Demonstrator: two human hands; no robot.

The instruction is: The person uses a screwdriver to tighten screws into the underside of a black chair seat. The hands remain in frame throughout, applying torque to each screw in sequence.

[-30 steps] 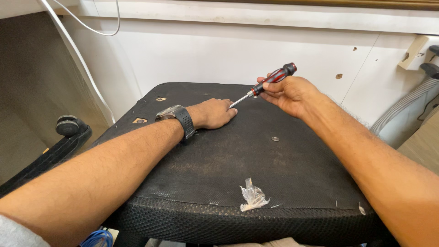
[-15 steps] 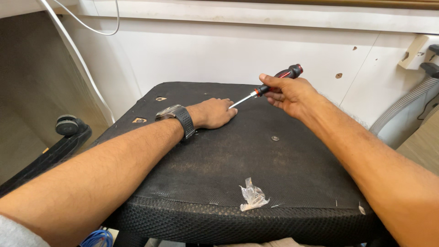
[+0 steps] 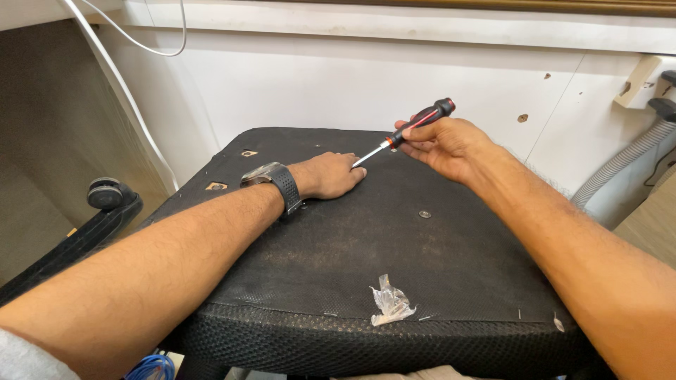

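The screwdriver [image 3: 412, 127], with its red and black handle, was held in the right hand [image 3: 443, 144], fingers wrapped round the handle; its thin shaft slanted down to the left, and its tip met the far middle of the upturned chair seat [image 3: 338, 260], just at the fingertips of the left hand [image 3: 327, 174]. That hand lay palm down and flat on the black fabric, holding nothing that could be seen; whether it pinched a screw under the tip could not be told. To drive well here, the shaft probably wanted to stand closer to upright over the fastener, with steady downward pressure and the left fingers kept clear of the tip. A watch [image 3: 274, 184] sat on the left wrist. On the seat, a round metal fitting [image 3: 424, 213] lay right of centre, and a crumpled clear plastic bag [image 3: 391, 304] near the front edge. Behind stood a white panel [image 3: 338, 77] with small holes, a white cable [image 3: 127, 91] at left, a caster wheel [image 3: 105, 193] lower left and a grey ribbed hose [image 3: 627, 158] at right.
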